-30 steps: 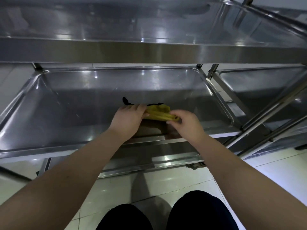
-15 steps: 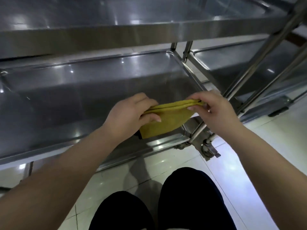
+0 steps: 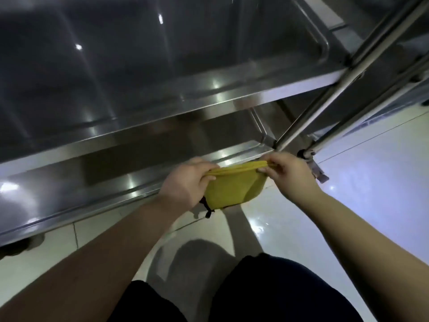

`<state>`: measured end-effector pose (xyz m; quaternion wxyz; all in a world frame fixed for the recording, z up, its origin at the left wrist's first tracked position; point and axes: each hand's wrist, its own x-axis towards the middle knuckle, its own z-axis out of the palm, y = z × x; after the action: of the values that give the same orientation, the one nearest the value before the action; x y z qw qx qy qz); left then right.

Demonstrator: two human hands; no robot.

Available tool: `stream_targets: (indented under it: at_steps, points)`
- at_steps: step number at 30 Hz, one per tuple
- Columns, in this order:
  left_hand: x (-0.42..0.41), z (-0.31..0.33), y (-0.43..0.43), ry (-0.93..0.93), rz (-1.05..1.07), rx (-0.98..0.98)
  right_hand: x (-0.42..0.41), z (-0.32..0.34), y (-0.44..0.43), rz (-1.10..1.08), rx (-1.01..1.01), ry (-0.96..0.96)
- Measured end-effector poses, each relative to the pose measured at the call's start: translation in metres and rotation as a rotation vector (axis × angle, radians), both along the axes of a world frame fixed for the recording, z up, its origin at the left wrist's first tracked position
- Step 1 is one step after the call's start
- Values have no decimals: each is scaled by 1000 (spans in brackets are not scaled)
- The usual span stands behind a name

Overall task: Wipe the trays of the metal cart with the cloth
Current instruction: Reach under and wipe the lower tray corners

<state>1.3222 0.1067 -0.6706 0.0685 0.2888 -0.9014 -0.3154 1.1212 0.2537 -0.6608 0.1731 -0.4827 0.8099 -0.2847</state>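
Between your two hands, out in front of the metal cart (image 3: 290, 87), hangs one yellow cloth (image 3: 232, 189), in the air over the white tiled floor (image 3: 359, 194), just off the front rim of the lower tray (image 3: 104, 194) near its right front corner, outside both trays. Two trays are in view, stacked. The upper tray (image 3: 139, 66) fills the top of the view, deep and rounded at the corner, and its steel bottom shows only streaks and bright light spots. Of the lower tray you see a dark strip of the inside plus a glinting rim, and what lies further in is hidden by the tray above. The cloth is folded, its top edge pulled tight into a thin layered band, the rest sagging below in a rounded pouch shape. It is plain mustard yellow, with one small black tag (image 3: 207, 210) dangling at its lower left corner. Your left hand (image 3: 185, 182) grips the left end, fingers curled over the top edge. Your right hand (image 3: 292, 175) pinches the right end of that edge between thumb and fingertips. Two slanting steel tubes (image 3: 350, 73) run up the right side, and one caster (image 3: 311, 159) sits at their foot. Two dark-trousered knees (image 3: 267, 287) are at the bottom.
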Motion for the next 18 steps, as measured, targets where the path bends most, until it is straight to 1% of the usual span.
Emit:
stream_targets:
  at_steps: [4, 6, 7, 8, 10, 11, 12, 14, 15, 16, 18]
  points:
    - [-28, 9, -34, 294, 212, -333, -29, 11, -56, -97, -254, 73]
    - [-41, 3, -47, 324, 284, -434, -37, 5, -73, -131, -315, 76]
    - [-48, -7, -52, 303, 285, -438, -39, -5, -79, -141, -305, 46]
    - [-53, -20, -53, 268, 274, -401, -41, -20, -82, -144, -271, 5]
    - [-56, -58, -49, 166, 233, -276, -43, -58, -81, -117, -151, -44]
    - [-54, -78, -43, 105, 190, -233, -43, -77, -78, -92, -84, -30]
    - [-51, -96, -38, 54, 122, -232, -42, -93, -74, -63, -23, 20]
    - [-45, -119, -33, -10, 34, -312, -40, -112, -69, -75, 29, 177]
    - [-43, -123, -36, -24, 72, -324, -39, -114, -71, -97, 14, 216]
    - [-43, -125, -42, -24, 157, -304, -37, -114, -75, -99, -8, 211]
    - [-46, -129, -59, -29, 332, -275, -29, -108, -94, -32, -1, 112]
